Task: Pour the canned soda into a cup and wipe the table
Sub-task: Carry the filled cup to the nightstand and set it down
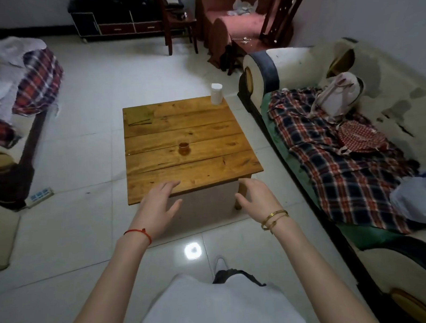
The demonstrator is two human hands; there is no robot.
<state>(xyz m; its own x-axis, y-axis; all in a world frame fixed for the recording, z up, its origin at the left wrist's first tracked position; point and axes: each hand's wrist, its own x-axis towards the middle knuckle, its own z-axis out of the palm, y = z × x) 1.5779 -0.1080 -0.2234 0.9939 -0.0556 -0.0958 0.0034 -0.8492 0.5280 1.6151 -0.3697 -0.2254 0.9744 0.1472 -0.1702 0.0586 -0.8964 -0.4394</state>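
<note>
One cup (183, 148) upright, mid-table (158, 173); hands empty.

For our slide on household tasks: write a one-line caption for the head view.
Both hands, left and right, reach empty toward a wooden table holding a glass cup, white can and folded cloth.

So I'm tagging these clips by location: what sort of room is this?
Most likely a home living room: a low wooden coffee table stands on a tiled floor, with a sofa draped in plaid cloth beside it and a dark cabinet along the far wall.
</note>
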